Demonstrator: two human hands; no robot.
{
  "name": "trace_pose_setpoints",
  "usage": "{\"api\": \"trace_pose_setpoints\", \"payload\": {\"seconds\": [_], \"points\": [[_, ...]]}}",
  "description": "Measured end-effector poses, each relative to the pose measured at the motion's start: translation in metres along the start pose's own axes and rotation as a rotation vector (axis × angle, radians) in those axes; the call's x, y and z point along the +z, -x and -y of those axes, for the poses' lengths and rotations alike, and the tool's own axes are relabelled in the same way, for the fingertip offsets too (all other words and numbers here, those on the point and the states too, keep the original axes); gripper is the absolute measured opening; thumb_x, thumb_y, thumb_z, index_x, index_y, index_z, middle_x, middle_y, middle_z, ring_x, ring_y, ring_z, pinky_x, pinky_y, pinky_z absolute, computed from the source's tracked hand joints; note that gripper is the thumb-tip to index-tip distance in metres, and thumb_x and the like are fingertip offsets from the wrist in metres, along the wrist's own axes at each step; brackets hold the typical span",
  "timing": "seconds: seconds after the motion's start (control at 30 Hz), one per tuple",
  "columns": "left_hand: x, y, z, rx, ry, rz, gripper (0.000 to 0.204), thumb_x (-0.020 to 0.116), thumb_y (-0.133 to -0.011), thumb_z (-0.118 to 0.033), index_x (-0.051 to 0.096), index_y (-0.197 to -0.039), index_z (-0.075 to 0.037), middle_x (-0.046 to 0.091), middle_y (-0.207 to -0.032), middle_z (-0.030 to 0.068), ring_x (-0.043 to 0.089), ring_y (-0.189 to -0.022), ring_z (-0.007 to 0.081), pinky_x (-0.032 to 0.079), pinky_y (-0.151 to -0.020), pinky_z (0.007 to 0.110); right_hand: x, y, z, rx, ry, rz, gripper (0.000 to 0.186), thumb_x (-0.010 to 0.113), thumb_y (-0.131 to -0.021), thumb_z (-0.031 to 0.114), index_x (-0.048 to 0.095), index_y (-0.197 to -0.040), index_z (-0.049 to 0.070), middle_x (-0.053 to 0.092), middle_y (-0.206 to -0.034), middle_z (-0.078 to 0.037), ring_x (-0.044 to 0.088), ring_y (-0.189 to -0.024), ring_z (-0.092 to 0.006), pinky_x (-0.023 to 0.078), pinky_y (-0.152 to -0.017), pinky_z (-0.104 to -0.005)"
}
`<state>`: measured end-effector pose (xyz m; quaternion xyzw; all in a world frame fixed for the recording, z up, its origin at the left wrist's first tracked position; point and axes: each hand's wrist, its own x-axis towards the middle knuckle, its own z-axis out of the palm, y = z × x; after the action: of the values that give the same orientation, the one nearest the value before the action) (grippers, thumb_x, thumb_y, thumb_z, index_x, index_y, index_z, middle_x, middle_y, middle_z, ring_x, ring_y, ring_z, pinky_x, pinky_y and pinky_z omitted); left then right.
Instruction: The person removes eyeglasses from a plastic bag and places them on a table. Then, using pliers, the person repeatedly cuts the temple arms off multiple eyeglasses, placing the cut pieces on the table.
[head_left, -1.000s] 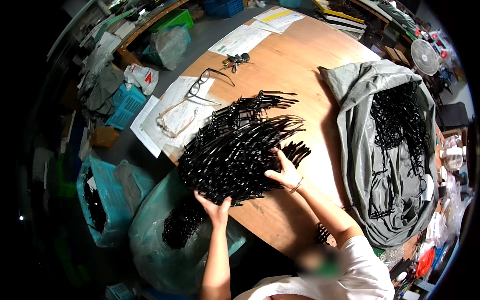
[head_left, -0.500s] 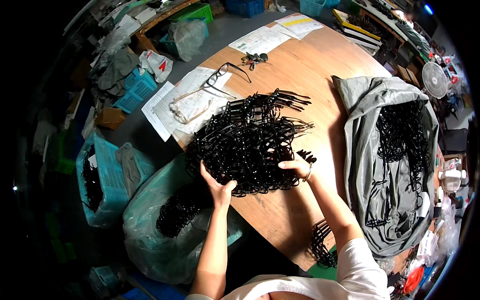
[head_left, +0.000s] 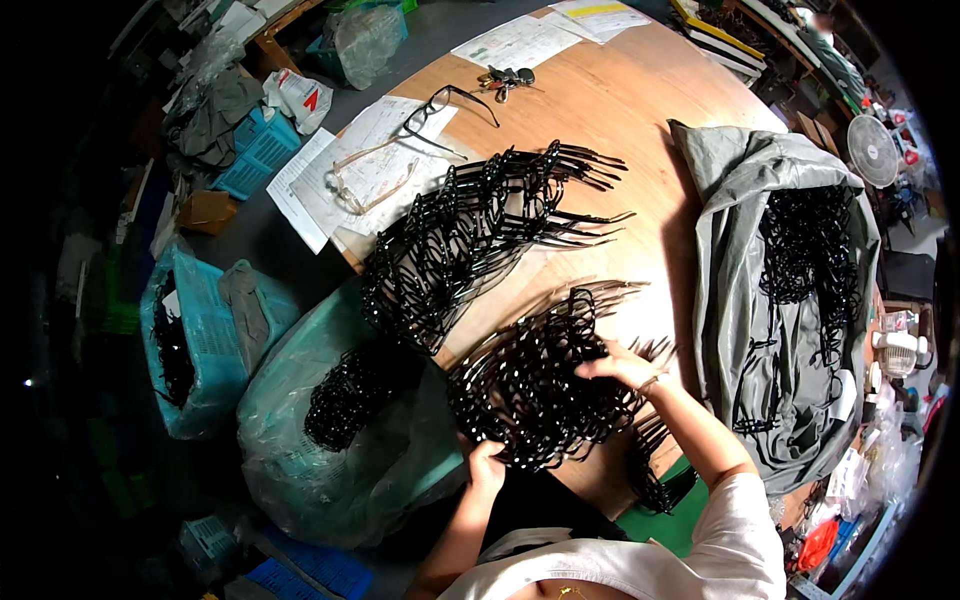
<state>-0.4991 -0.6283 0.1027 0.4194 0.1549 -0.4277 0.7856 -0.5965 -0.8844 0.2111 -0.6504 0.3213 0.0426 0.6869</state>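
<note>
My left hand [head_left: 483, 466] grips the lower left of a dense bundle of glossy black eyeglass frames [head_left: 525, 390], and my right hand [head_left: 625, 365] grips its right side; fingertips are partly hidden among the frames. Just beyond, another pile of black frames [head_left: 460, 240] lies on the wooden table [head_left: 590, 100]. A smaller group of frames [head_left: 650, 470] is below my right hand, over a green surface [head_left: 640, 525].
A grey sack [head_left: 720, 260] of black frames lies at right. Papers [head_left: 300, 185], two loose pairs of glasses [head_left: 420, 118] and keys [head_left: 505, 80] lie on the table. At left stand a bagged teal crate [head_left: 215, 340] and a plastic bag [head_left: 280, 450] holding black frames.
Both hands have moved toward the body and right, drawing part of the pile with them. It has separated from the frames lying farther back, exposing bare table between.
</note>
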Motion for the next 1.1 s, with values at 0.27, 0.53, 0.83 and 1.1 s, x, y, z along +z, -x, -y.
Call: {"api": "trace_pose_setpoints", "payload": {"seconds": [0.27,0.53,0.83,1.1], "points": [[0.015,0.008,-0.098,-0.390,-0.706,-0.005,0.061,0.062,-0.070,-0.005,0.033,-0.123,-0.013,0.050,-0.109,0.0071,0.047,-0.101,0.0236,0.044,-0.077,0.044,-0.043,-0.015,0.043,0.178,0.790,0.185,0.061,0.069,-0.067,0.044,0.053,-0.099,-0.005,0.059,-0.090,-0.014,0.055,-0.082,-0.0191,0.045,-0.074,-0.0298],[0.038,-0.126,-0.168,0.012,-0.947,-0.163,0.101,0.055,-0.065,-0.065,0.009,-0.135,-0.008,0.009,-0.141,0.0104,0.007,-0.129,0.0323,0.009,-0.099,0.054,-0.134,-0.209,0.033,0.210,0.426,-0.520,0.081,0.043,-0.070,0.070,0.057,-0.090,-0.008,0.061,-0.083,-0.016,0.057,-0.079,-0.0232,0.043,-0.070,-0.0302],[0.094,-0.186,-0.185,0.434,-0.932,-0.048,0.078,0.072,-0.066,-0.031,0.033,-0.123,0.005,0.047,-0.117,0.0127,0.047,-0.103,0.0216,0.037,-0.089,0.030,0.051,-0.229,0.096,-0.127,0.395,-0.397,0.065,0.066,-0.057,0.049,0.059,-0.085,-0.009,0.061,-0.083,-0.023,0.060,-0.081,-0.0291,0.046,-0.074,-0.0342],[0.068,-0.149,-0.163,0.349,-0.652,-0.102,0.073,0.069,-0.059,-0.003,0.028,-0.119,-0.001,0.049,-0.107,0.0113,0.050,-0.098,0.0229,0.042,-0.084,0.035,0.042,-0.189,0.083,-0.154,0.167,0.192,0.048,0.067,-0.061,0.031,0.060,-0.098,0.001,0.061,-0.094,-0.011,0.056,-0.086,-0.0208,0.043,-0.080,-0.0300]]}}
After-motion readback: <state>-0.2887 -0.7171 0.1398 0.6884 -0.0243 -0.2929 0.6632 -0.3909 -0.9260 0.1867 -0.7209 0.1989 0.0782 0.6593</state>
